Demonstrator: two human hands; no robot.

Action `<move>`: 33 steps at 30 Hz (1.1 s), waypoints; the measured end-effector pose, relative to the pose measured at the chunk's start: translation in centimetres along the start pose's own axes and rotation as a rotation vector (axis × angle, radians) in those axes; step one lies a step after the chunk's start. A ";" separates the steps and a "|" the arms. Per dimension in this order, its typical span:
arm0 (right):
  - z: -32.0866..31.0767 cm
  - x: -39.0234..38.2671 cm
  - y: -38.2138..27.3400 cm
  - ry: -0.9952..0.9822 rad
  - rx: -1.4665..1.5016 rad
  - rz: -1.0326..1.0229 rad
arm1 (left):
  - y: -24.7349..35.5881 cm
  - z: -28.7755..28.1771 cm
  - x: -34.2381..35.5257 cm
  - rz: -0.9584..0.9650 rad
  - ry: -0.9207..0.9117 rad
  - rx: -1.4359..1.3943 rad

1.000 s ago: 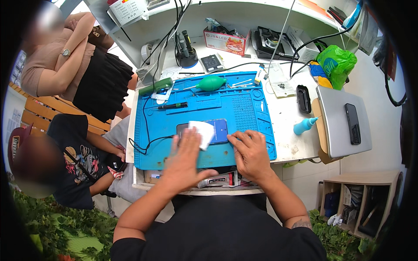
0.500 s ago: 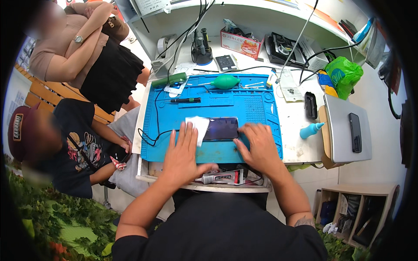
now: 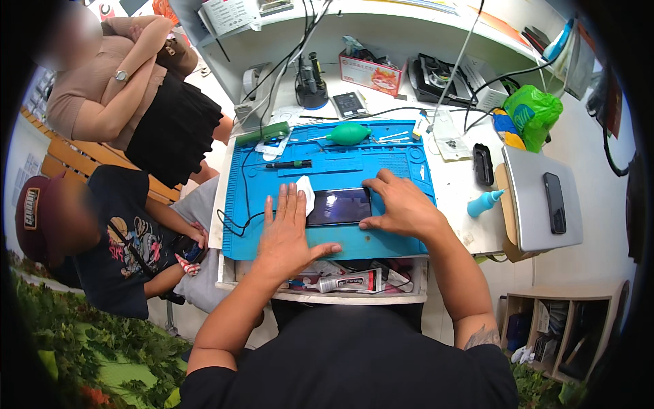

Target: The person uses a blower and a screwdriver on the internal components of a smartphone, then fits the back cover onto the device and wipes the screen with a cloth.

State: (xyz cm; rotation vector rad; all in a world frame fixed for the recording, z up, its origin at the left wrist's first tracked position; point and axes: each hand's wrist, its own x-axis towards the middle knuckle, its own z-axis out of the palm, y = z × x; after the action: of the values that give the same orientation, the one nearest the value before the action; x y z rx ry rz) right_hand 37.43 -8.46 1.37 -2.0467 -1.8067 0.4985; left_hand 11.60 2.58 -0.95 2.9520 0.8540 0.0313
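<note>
Currently, I have the left hand [image 3: 283, 235] flat, wide on the white cloth [image 3: 308, 192], the right hand [image 3: 368, 204] gripping the phone [image 3: 340, 207] on the blue mat [image 3: 344, 176]; bare space lies far, the drawer [image 3: 327, 298] near.

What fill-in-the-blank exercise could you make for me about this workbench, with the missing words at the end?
1. The phone by the hands lies on a mat whose main colour is ____.
2. The white wipe is touched by the person's ____ hand.
3. The squeeze bulb lying on the mat is ____ in colour.
4. The light-blue bottle is to the ____ of the mat.

Missing words: blue; left; green; right.
</note>
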 end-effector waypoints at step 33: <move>2.9 -1.5 -0.5 0.247 0.781 -0.124 | -3.0 -4.4 -0.6 0.201 0.475 -0.346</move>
State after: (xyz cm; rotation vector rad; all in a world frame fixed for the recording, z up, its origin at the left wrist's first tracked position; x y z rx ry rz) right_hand 35.35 -9.78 -0.89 -1.3790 -1.2918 0.7320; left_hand 9.34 5.02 3.20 2.7119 0.5113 0.8265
